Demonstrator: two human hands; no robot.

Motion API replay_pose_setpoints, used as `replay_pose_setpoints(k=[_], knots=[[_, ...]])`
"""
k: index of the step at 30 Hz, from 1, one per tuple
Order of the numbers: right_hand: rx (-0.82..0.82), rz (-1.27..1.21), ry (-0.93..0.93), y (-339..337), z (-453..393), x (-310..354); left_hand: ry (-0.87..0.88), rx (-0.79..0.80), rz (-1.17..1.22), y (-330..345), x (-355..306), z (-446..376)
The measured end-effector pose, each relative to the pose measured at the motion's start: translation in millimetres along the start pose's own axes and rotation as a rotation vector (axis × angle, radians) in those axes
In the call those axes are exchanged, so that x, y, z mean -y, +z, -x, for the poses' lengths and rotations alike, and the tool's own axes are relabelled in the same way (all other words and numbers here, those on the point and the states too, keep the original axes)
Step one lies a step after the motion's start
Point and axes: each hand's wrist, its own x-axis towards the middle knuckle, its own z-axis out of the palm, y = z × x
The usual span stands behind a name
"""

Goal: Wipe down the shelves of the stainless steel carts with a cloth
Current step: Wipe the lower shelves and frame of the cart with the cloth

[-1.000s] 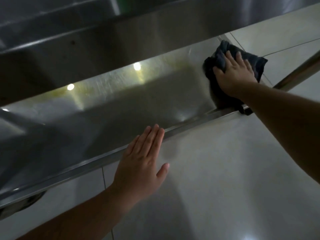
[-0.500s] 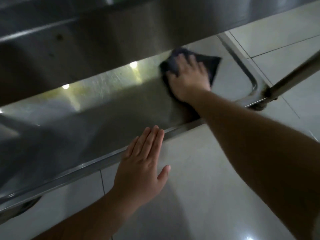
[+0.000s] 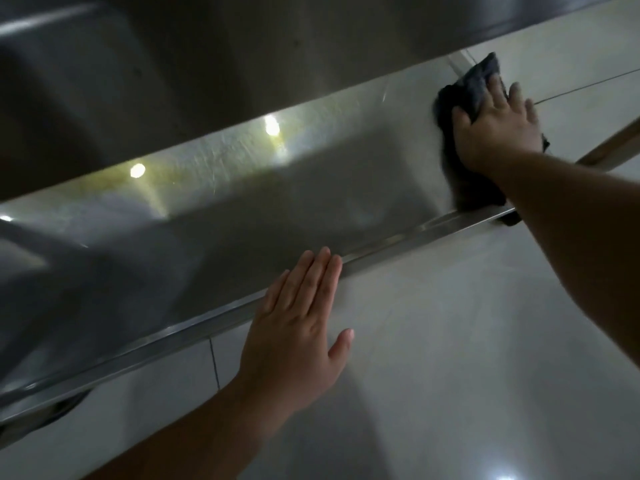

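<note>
Pressing soft, limp cloth [image 3: 479, 86] onto shelf [image 3: 311, 188] far end — right hand [image 3: 497, 128] spread flat on top. Left hand [image 3: 298, 327] lying flat, fingers together, against shelf front rim — bracing. Likely best handled palm-down, bunched.

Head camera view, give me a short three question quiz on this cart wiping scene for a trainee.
1. True or false: the right hand presses the dark cloth on the lower shelf.
2. Where do the left hand's fingertips rest? A) shelf's front rim B) cloth C) floor
3. Fill in: the cloth lies at the shelf's ____ end.

Key: 1 true; 2 A; 3 right
</note>
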Motion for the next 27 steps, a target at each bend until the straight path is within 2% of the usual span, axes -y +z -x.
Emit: replay_pose_setpoints(k=[4, 8, 11, 12, 14, 17, 20, 23, 27], knots=[[0.051, -0.082, -0.113, 1, 33, 64, 0.005, 0.031, 0.013, -4, -2, 0], [0.100, -0.063, -0.450, 18, 101, 141, 0.013, 0.074, 0.056, -14, -5, -2], [0.155, -0.058, -0.653, 26, 127, 161, 0.033, 0.094, 0.215, -29, 2, -4], [0.166, -0.079, -0.657, 24, 123, 160, 0.042, 0.079, 0.283, -36, 9, -1], [0.123, -0.107, -0.531, 21, 112, 152, 0.029, 0.042, 0.317, -49, 36, 13], [0.052, -0.163, -0.165, 19, 94, 141, -0.062, 0.006, 0.183, -63, 102, 59], [0.073, -0.175, 0.034, 22, 94, 170, -0.234, 0.035, 0.046, -76, 177, 118], [0.088, -0.161, -0.042, 36, 122, 242, -0.349, 0.085, -0.074, -80, 224, 168], [0.105, -0.153, -0.441, 62, 188, 366, -0.472, 0.154, -0.070, -69, 229, 190]])
